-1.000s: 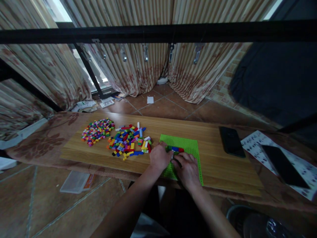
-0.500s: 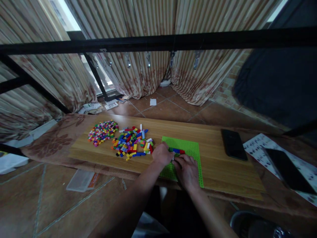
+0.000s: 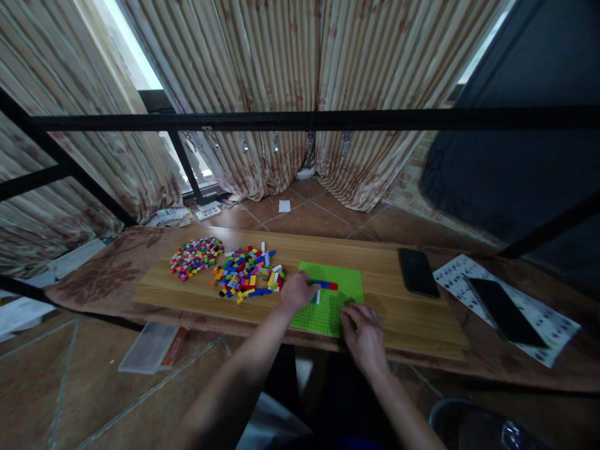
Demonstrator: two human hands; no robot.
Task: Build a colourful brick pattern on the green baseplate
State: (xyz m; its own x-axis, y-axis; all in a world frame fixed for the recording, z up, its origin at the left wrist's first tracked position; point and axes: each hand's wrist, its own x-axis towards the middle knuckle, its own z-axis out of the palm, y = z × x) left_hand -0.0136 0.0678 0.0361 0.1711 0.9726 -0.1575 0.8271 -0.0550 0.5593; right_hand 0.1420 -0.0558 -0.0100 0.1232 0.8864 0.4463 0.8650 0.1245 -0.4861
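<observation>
**Small bricks on a green plate, one hand drawn back**

The left hand (image 3: pixel 297 292) sits at the left edge of the green baseplate (image 3: pixel 349 289). Its fingers are curled toward the short blue-and-red brick row (image 3: pixel 327 285) pressed onto the plate's far half. Whether they pinch a brick cannot be told from here. A white brick (image 3: pixel 317 296) stands just on the near side of that row. The right hand (image 3: pixel 363 328) rests knuckles-up on the plate's near right corner, fingers bent down onto it with nothing seen between them.

The bricks look light, hard and smooth (easy to flick away). They are probably best pinched by their side walls between thumb and forefinger. The plate is thin and stiff, so a flat palm should steady it.

Left of the plate lies a mixed brick pile (image 3: pixel 248 275), and further left a heap of tiny pieces (image 3: pixel 195 256). A dark phone (image 3: pixel 415 272) lies to its right.

Half a second ago both hands met at the row. The right hand has since pulled back toward the near edge, uncovering the white brick.
</observation>
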